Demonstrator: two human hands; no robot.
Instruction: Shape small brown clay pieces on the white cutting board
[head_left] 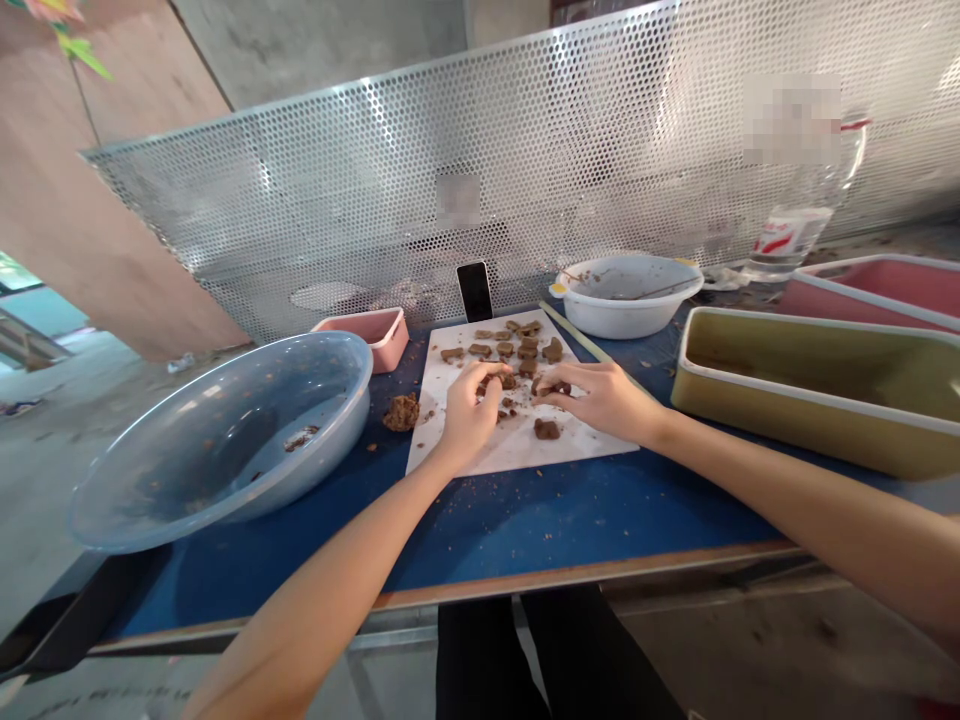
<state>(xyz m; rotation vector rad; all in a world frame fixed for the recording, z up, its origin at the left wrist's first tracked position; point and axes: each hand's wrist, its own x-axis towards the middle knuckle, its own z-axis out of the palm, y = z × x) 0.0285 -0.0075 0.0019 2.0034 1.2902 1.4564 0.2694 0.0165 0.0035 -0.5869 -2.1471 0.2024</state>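
Observation:
My left hand rests on a white sheet, its fingers curled round some crumbly brown clay-like material. Opposite it, my right hand has thumb and fingers closed on a dark brown clay-like lump. Small crumbs lie between the two hands. Beyond them, several shaped brown pieces stand in rough rows on the sheet. One more brown piece lies nearer to me, below my right hand. A larger rough brown clump sits at the sheet's left edge.
A big blue basin stands left, before a small pink container. A phone leans on the perforated metal panel. Right are a white basin, a pale stick, an olive planter and a plastic jug.

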